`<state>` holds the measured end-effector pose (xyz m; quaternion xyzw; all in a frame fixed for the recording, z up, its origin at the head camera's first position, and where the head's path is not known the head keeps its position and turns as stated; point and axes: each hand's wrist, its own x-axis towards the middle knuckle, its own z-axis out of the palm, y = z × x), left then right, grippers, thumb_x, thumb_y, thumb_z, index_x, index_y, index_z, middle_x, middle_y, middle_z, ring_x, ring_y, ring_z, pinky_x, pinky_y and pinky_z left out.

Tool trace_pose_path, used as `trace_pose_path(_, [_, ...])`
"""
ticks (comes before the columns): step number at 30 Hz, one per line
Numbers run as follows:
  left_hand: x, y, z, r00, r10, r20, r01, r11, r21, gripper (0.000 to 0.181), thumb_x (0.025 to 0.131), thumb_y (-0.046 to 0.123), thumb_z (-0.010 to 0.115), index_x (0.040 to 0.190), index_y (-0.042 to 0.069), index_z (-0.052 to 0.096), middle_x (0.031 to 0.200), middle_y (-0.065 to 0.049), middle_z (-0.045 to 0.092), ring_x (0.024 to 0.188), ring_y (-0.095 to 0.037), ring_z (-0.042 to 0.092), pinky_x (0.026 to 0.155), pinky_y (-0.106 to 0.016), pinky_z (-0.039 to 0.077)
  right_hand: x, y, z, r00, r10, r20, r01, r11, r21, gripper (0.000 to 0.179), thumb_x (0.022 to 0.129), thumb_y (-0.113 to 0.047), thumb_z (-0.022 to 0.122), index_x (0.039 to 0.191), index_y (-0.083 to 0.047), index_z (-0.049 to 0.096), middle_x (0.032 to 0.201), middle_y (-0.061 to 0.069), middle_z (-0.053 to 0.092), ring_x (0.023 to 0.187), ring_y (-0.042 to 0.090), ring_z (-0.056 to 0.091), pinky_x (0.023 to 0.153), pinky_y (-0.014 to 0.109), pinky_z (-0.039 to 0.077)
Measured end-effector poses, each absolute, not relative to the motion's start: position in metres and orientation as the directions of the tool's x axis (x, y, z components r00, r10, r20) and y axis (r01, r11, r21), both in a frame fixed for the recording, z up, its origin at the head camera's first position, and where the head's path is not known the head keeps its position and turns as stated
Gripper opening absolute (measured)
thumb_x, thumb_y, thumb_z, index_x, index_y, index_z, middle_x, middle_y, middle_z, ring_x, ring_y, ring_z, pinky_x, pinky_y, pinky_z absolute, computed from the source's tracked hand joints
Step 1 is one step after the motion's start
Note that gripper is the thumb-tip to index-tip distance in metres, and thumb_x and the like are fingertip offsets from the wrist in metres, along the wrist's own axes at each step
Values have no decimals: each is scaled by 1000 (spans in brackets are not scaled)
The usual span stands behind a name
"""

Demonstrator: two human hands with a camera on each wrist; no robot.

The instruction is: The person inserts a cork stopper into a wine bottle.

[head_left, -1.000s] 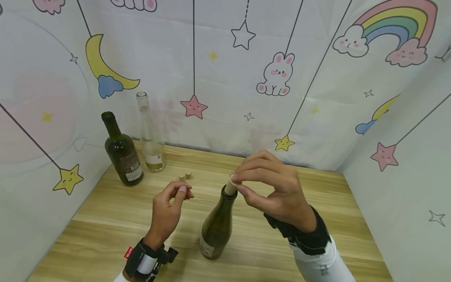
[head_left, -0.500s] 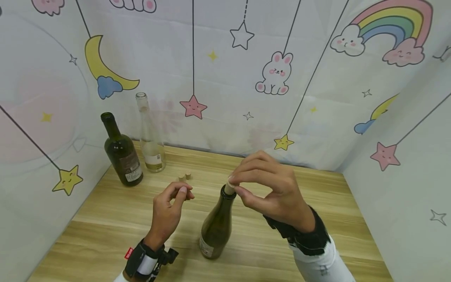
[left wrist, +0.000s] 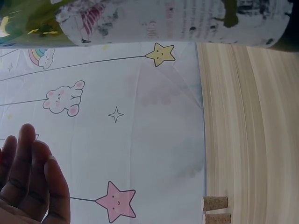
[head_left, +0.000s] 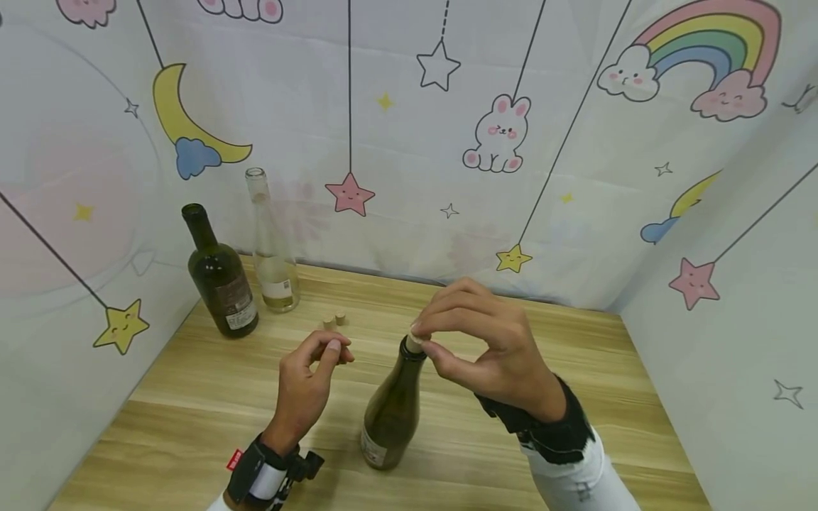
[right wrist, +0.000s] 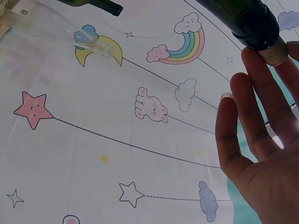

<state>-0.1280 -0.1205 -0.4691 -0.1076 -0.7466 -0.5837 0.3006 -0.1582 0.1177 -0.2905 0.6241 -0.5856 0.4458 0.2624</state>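
The right hand (head_left: 492,344) pinches a cork (head_left: 414,344) at the mouth of a green bottle (head_left: 395,411). The cork's lower end is within the neck; its upper end projects above the rim. How far in it sits cannot be judged with certainty, as the hand covers part of it. The green bottle stands on its base on the wood-grain table (head_left: 473,454), between the two hands.

The left hand (head_left: 307,383) is released, grasping nothing, its fingers loosely bent (the left wrist view shows the bottle's label (left wrist: 177,21), visibly worn, well apart from them). Two loose corks (left wrist: 215,203) lie close together just beyond that hand. Farther back at left, a dark bottle (head_left: 224,287) and a clear bottle (head_left: 276,273) stand side by side near the printed backdrop (head_left: 396,241).
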Motion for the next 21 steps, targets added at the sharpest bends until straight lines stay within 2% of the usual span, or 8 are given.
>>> trace_pose_path(6, [-126, -115, -466, -807, -163, 568, 518, 266, 813, 16, 106, 8, 53, 104, 10, 68, 87, 2, 69, 84, -17, 67, 79, -28, 53, -160, 118, -294, -103, -521, 847, -952, -196, -237, 11, 96, -13, 67, 98, -3, 72, 94, 7, 69, 88, 25, 63, 79, 34, 52])
trace_pose_path(8, [-125, -112, -464, -809, -122, 575, 540, 231, 809, 18, 106, 7, 50, 106, 10, 68, 93, 1, 69, 87, -18, 67, 80, -30, 54, -162, 119, -297, -143, -548, 824, -935, -200, -295, 16, 98, -17, 67, 103, -3, 71, 97, 8, 69, 90, 24, 63, 80, 36, 52])
trace_pose_path(10, [-125, -107, -460, -800, -51, 598, 581, 185, 793, 23, 107, 4, 45, 112, 10, 67, 103, -2, 68, 95, -20, 65, 82, -32, 54, -165, 119, -301, -211, -585, 783, -893, -211, -398, 25, 100, -23, 64, 110, 0, 67, 103, 10, 69, 95, 26, 64, 82, 39, 52])
trace_pose_path(13, [-124, -98, -454, -761, 85, 643, 648, 77, 757, 31, 107, 1, 37, 126, 5, 61, 120, -10, 63, 110, -27, 60, 89, -38, 52, -167, 118, -309, -347, -645, 680, -762, -228, -606, 40, 105, -32, 55, 123, 3, 60, 114, 15, 66, 105, 31, 62, 88, 47, 51])
trace_pose_path(16, [-124, -89, -449, -720, 202, 664, 679, 4, 734, 35, 106, 9, 37, 136, 4, 54, 131, -13, 58, 121, -32, 55, 97, -44, 48, -168, 113, -316, -428, -707, 563, -563, -279, -778, 53, 108, -41, 43, 131, 6, 51, 120, 20, 61, 113, 37, 58, 94, 55, 47])
trace_pose_path(18, [-123, -84, -448, -713, 254, 653, 674, -8, 739, 39, 106, 19, 41, 140, 6, 51, 134, -10, 57, 124, -32, 53, 100, -46, 45, -168, 108, -321, -432, -741, 514, -446, -320, -836, 59, 109, -44, 35, 132, 8, 49, 120, 23, 59, 113, 40, 56, 95, 56, 45])
trace_pose_path(21, [-122, -77, -447, -725, 299, 620, 651, 5, 759, 49, 103, 31, 50, 148, 13, 44, 141, -6, 53, 127, -29, 50, 103, -45, 42, -167, 99, -326, -394, -781, 484, -302, -388, -871, 64, 110, -45, 28, 126, 14, 48, 116, 24, 60, 108, 39, 58, 91, 55, 46])
